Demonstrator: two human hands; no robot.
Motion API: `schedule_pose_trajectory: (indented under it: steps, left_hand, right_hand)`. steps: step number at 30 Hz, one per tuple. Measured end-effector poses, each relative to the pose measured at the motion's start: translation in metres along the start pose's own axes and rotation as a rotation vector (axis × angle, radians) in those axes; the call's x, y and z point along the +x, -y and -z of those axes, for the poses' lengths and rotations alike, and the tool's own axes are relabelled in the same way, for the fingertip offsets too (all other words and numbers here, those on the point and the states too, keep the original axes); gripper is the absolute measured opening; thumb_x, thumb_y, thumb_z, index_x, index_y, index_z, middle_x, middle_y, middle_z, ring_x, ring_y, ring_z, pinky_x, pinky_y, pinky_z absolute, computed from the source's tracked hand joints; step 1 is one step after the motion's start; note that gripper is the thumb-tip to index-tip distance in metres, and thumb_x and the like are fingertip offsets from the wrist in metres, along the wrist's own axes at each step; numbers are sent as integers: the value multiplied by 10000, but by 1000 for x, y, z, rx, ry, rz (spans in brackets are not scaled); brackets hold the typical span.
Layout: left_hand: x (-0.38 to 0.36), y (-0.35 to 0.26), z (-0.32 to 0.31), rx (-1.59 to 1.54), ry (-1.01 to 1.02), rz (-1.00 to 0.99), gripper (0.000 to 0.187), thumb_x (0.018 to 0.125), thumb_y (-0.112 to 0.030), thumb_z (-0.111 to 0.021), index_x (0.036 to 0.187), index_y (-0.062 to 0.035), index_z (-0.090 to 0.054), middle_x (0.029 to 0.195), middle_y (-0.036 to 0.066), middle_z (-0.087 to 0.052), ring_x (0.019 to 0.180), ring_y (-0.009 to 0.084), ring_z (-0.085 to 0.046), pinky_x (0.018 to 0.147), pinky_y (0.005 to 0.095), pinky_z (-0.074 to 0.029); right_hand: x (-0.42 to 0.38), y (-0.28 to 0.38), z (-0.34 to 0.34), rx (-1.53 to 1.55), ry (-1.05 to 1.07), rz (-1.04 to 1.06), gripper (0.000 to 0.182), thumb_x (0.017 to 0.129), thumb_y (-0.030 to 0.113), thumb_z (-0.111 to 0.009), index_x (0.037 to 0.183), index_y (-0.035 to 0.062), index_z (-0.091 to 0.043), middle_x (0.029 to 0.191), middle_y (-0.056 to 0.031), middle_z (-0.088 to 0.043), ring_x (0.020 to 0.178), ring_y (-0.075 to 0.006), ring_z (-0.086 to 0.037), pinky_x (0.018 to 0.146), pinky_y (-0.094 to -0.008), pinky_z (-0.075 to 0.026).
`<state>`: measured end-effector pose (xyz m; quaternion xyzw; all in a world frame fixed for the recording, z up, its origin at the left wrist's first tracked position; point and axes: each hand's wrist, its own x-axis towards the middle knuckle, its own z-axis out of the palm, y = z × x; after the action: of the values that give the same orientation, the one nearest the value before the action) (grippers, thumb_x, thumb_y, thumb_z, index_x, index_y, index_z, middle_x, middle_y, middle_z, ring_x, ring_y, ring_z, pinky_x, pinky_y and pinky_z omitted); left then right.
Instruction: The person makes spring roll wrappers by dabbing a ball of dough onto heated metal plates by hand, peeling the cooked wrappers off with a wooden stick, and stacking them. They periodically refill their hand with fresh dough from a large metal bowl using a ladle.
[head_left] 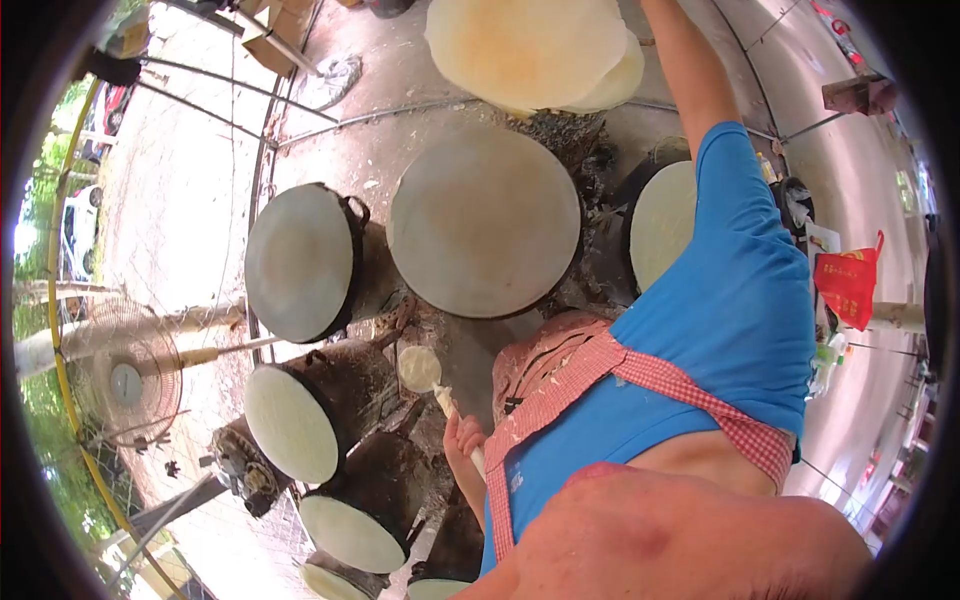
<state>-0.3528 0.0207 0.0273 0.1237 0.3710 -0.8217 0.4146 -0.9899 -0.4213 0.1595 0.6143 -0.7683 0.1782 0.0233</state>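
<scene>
My left hand point(463, 436) is closed around the pale handle of a ladle point(419, 369), whose round bowl is coated with or full of creamy batter. My right forearm point(690, 75) stretches up to the top edge, where the hand itself is cut off. Beside that forearm lie large, thin, round pancakes point(525, 50), overlapping one another, the top one browned in the middle. A wide round griddle point(487, 222) is in the centre, between the ladle and the pancakes. Its top is grey-beige with a faint brown patch.
A second griddle point(303, 262) stands to the left. Pale round sheets cover griddles at the lower left point(292, 423), further below point(352, 533) and beside my sleeve point(663, 222). A fan point(125, 385) stands at far left. A red bag point(848, 287) hangs at right.
</scene>
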Motion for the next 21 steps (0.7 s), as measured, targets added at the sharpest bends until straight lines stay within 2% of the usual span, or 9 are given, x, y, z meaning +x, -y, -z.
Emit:
schedule_pose_trajectory:
  steps: [5,7,10,11,14,16,18,20,21]
  left_hand:
    - [19,28,-43,82,-134,-120,321,887,-186,-403,603,-101,-281,484,-31,-246,379,49,-230,356,192,-230]
    - [25,54,-73,-150,-113,-89,296,887,-188,-407,618,-90,-329,482,-30,-247,375,50,-240,352,188,-242]
    - [36,50,-82,-96,-138,-141,219,885,-187,-411,706,-60,-422,491,-32,-253,375,52,-253,348,183,-255]
    - [39,51,-86,-77,-151,-164,206,884,-187,-412,736,-50,-453,494,-32,-255,375,52,-258,347,181,-260]
    - [44,63,-100,129,-161,-336,270,887,-164,-386,1121,-51,-458,535,-23,-268,392,48,-282,339,176,-268]
    - [49,28,-83,148,-88,-207,281,888,-153,-376,1141,-51,-445,536,-21,-267,396,46,-286,332,176,-267]
    - [43,9,-73,160,-18,-106,284,886,-137,-361,1147,-57,-438,537,-16,-275,390,43,-291,317,178,-259]
    - [66,11,-99,124,-6,-54,165,869,-144,-359,935,-50,-477,519,-12,-303,349,48,-288,297,190,-247]
    - [79,1,-105,147,29,-27,199,863,-147,-360,1006,-55,-466,511,-8,-326,337,48,-292,296,185,-256]
  right_hand:
    - [-20,-158,-75,-122,19,-202,415,744,395,-541,838,-4,-605,761,-180,-610,715,-271,-597,665,-372,-454]
    - [-52,-205,-135,-189,50,-198,420,739,397,-547,827,-9,-607,753,-182,-611,705,-266,-600,658,-370,-456]
    - [-103,-191,-199,381,-20,-853,360,743,350,-533,778,-1,-605,673,-156,-592,624,-255,-578,582,-382,-443]
    - [-109,-169,-198,747,-28,-1259,357,741,334,-511,799,-7,-599,709,-162,-605,662,-251,-600,610,-369,-456]
    - [-106,-210,-252,519,22,-929,398,755,396,-520,668,10,-562,564,-148,-549,555,-245,-559,547,-409,-431]
    - [-105,-201,-241,329,87,-896,440,759,442,-491,740,9,-569,637,-175,-578,619,-283,-582,589,-420,-434]
    - [-124,-157,-197,-113,-351,-795,464,760,471,-476,820,23,-578,730,-194,-587,703,-334,-578,627,-425,-425]
    - [-141,-101,-160,-36,-280,-686,452,763,467,-477,832,32,-582,770,-199,-582,746,-347,-568,642,-424,-423]
    - [-153,-66,-151,42,-218,-585,441,766,462,-477,843,42,-586,810,-205,-577,789,-360,-558,658,-422,-421]
